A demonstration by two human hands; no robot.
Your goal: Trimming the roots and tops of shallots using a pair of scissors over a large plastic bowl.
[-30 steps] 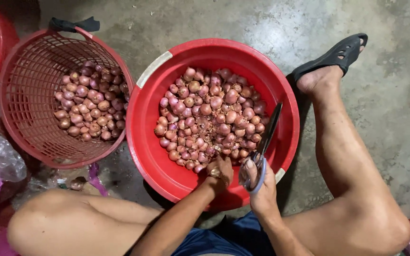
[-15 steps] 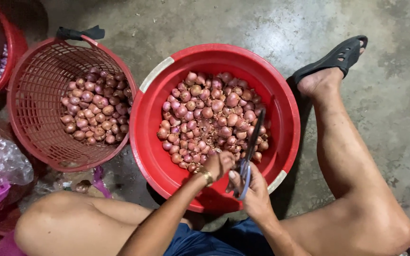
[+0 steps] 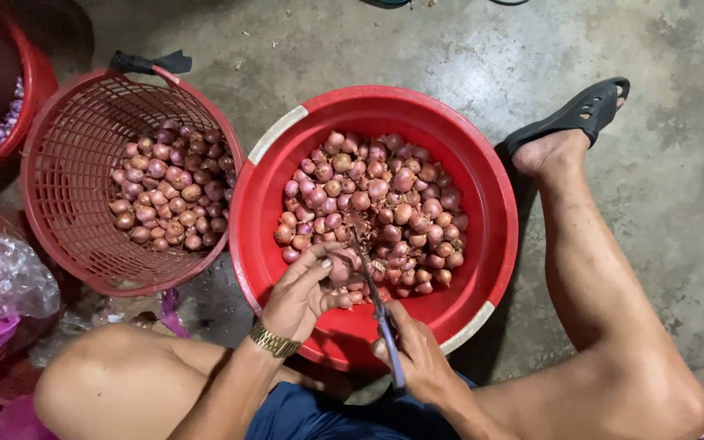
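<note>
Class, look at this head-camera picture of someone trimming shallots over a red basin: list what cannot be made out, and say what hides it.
1. Scissors: handles hidden inside the right hand, head view.
2. Shallot in the left hand: partly covered by the fingers.
3. Red tub at top left: cut off by the frame edge.
4. Red basin: its bottom is buried under shallots.

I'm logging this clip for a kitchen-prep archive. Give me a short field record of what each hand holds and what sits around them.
left hand: holds one shallot over the tub
right hand: grips scissors, blades at the held shallot
red tub: round, holds a heap of shallots
red basket: mesh, on the person's left, partly filled with shallots
floor: bare concrete
right foot: in a black sandal beside the tub
</note>
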